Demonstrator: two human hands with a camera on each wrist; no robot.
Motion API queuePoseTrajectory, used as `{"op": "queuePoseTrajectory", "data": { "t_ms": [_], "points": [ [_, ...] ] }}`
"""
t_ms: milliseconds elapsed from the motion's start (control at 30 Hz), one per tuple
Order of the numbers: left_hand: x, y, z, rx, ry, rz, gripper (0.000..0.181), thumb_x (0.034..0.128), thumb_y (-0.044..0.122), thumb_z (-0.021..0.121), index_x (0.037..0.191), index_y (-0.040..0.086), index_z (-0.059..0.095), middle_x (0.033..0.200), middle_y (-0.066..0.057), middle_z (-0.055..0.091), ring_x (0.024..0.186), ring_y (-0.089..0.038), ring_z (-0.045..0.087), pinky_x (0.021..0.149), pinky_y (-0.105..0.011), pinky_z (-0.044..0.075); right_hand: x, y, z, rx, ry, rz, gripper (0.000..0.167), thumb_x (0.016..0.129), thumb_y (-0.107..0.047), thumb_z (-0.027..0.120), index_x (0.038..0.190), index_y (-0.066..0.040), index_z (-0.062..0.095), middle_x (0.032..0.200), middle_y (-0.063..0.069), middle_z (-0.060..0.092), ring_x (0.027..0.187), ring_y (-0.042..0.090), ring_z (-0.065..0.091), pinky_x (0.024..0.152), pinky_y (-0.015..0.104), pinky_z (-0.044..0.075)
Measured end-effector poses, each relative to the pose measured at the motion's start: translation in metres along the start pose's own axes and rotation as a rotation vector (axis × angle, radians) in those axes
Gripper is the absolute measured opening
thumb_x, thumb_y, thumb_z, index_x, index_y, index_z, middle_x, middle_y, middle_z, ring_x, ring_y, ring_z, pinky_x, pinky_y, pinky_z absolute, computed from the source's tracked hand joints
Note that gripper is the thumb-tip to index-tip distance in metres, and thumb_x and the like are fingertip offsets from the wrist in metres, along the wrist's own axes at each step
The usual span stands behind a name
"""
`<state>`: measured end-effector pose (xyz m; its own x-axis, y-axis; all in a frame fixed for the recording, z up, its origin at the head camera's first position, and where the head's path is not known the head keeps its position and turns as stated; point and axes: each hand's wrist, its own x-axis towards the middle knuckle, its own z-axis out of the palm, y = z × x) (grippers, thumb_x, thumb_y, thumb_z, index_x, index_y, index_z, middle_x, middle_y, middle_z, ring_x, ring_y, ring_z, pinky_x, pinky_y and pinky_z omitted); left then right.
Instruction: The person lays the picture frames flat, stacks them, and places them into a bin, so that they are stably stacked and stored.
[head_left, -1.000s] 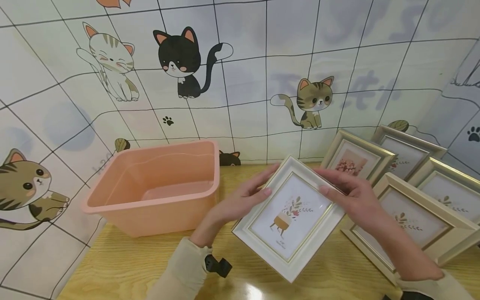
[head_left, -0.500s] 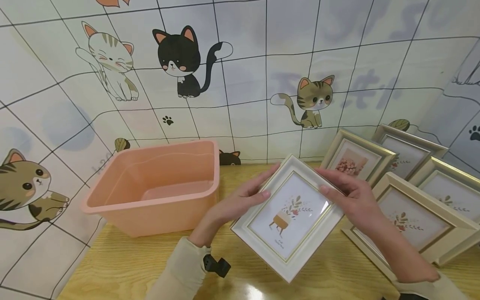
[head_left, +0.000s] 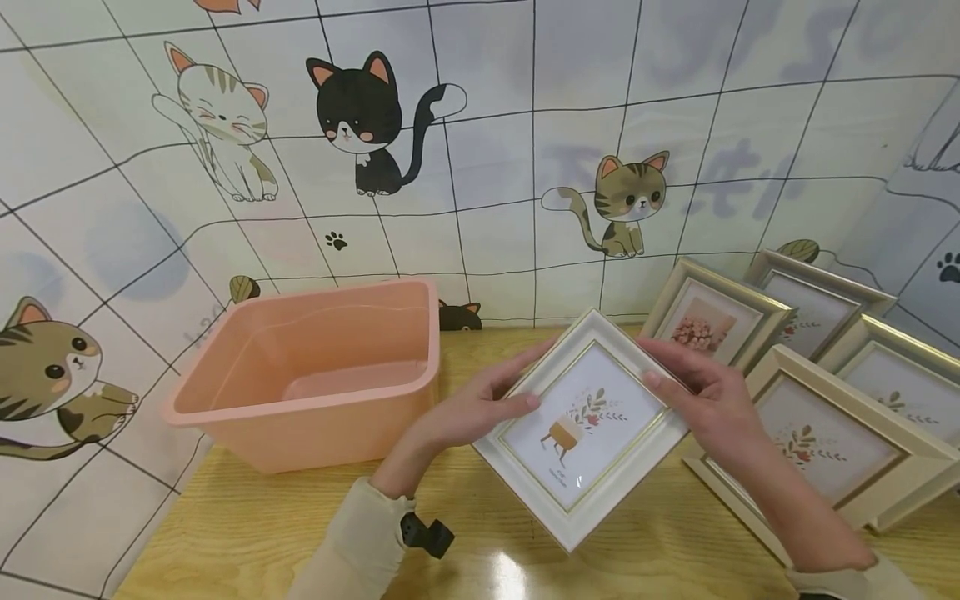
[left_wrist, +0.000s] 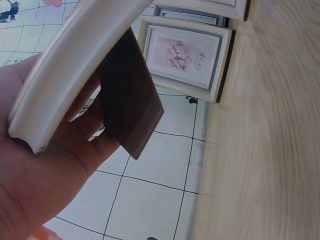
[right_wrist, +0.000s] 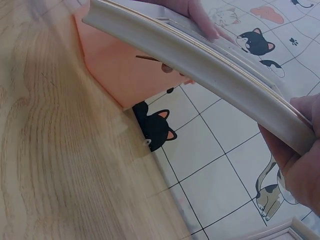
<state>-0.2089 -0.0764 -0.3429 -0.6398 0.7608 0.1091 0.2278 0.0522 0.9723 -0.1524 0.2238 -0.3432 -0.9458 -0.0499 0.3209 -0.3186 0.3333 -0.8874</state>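
Observation:
Both hands hold a white picture frame (head_left: 585,429) with a gold inner edge, tilted above the table. Its print shows a plant in a brown pot on legs. The left hand (head_left: 480,404) grips the left edge, thumb on the front border and fingers behind. On the upper right edge the right hand (head_left: 708,396) pinches the border, thumb in front. In the left wrist view a dark stand flap (left_wrist: 132,100) sticks out from the back near the left fingers. The right wrist view shows the white side of the frame (right_wrist: 200,70) in the right hand (right_wrist: 302,165).
Left of the hands stands a pink plastic tub (head_left: 300,433) with nothing visible inside. Several picture frames (head_left: 847,442) stand on the right, close to the right forearm. A wall covering (head_left: 495,167) with cartoon cats rises behind the wooden table (head_left: 247,533).
The picture frame has shifted slightly right and up and turned a little in the hands. The left thumb sits a little lower on its border. The tub and the standing frames are unmoved.

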Motion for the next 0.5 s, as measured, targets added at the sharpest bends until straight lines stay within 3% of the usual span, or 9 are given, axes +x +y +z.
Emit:
{"op": "queuePoseTrajectory", "data": {
  "t_ms": [267,400,500],
  "points": [
    [-0.006,-0.012,-0.003,0.042,0.034,0.028,0.066,0.1046,0.008,0.058,0.162,0.030,0.034,0.127,-0.016,0.064,0.090,-0.025,0.073,0.072,-0.047,0.062,-0.002,0.008,0.003,0.059,0.046,0.031,0.040,0.101,-0.012,0.066,0.142,-0.013,0.063,0.113,-0.018,0.068,0.084,0.010,0.069,0.061,0.030,0.060],
    [-0.011,-0.017,-0.004,0.030,0.089,0.011,0.060,0.1043,0.005,0.057,0.159,0.023,0.041,0.137,-0.014,0.060,0.098,-0.023,0.070,0.077,-0.041,0.061,-0.004,0.010,0.002,0.134,0.055,0.028,0.039,0.102,-0.011,0.065,0.142,-0.011,0.063,0.115,-0.016,0.070,0.085,0.010,0.071,0.062,0.029,0.060],
    [-0.013,-0.022,-0.005,0.054,0.169,0.008,0.053,0.1037,0.003,0.057,0.155,0.014,0.048,0.136,-0.015,0.061,0.097,-0.020,0.068,0.077,-0.034,0.060,-0.007,0.012,0.001,0.183,0.073,0.029,0.040,0.102,-0.011,0.064,0.142,-0.010,0.062,0.117,-0.015,0.070,0.086,0.008,0.071,0.063,0.027,0.060]
  ]
}}
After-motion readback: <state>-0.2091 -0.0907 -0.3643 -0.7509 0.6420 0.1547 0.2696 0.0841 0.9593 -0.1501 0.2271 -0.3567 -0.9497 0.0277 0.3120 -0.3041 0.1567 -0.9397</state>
